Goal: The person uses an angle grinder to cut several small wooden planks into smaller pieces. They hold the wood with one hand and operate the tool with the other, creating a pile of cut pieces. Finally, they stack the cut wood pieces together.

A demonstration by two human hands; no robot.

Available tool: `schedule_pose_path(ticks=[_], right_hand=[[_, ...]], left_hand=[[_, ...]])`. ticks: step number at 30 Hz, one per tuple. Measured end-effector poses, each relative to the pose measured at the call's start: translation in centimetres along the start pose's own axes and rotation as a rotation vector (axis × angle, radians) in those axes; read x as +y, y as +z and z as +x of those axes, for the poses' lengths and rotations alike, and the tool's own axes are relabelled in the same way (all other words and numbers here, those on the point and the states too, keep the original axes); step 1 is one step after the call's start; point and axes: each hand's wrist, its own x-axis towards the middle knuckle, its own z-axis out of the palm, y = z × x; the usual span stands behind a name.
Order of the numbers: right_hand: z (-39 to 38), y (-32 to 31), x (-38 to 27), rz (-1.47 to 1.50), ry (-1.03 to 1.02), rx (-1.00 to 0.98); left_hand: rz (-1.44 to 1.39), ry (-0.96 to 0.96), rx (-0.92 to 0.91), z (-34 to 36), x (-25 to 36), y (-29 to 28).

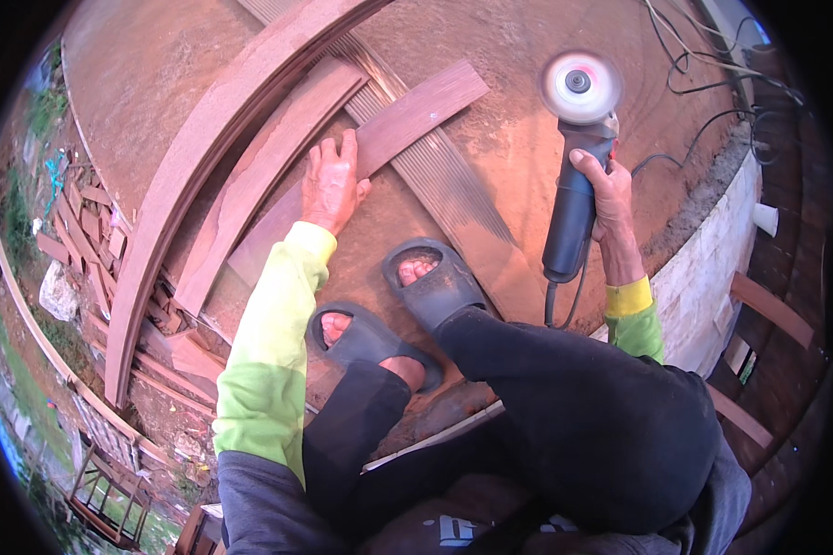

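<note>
My right hand (609,199) is wrapped round the dark body of an angle grinder (569,208). The grinder's pale round disc (580,85) points away from me, its rim blurred as if spinning. My left hand (333,183) lies palm down with the fingers apart, over a straight reddish plank (426,113). Whether it presses on the wood I cannot tell. Beside that hand is a shorter curved board (268,185). A longer curved timber (199,148) arches further left. Under the straight plank runs a grooved board (444,185), slanting toward my feet.
My sandalled feet (370,338) stand close to the boards. A cord (574,296) hangs from the grinder, and loose cables (703,74) lie at the far right. Wood offcuts (93,231) are heaped at the left. A pale ledge (713,268) drops off on the right.
</note>
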Motion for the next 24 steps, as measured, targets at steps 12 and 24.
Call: schedule_pose_path(ticks=[12,24], right_hand=[[-0.3,1.8,0.3,-0.164,-0.035,-0.074],[-0.1,3.4,-0.5,-0.432,-0.084,-0.141]], left_hand=[[-0.080,-0.029,0.029,-0.2,0.4,1.5],[-0.044,-0.103,0.034,-0.4,1.3,1.6]])
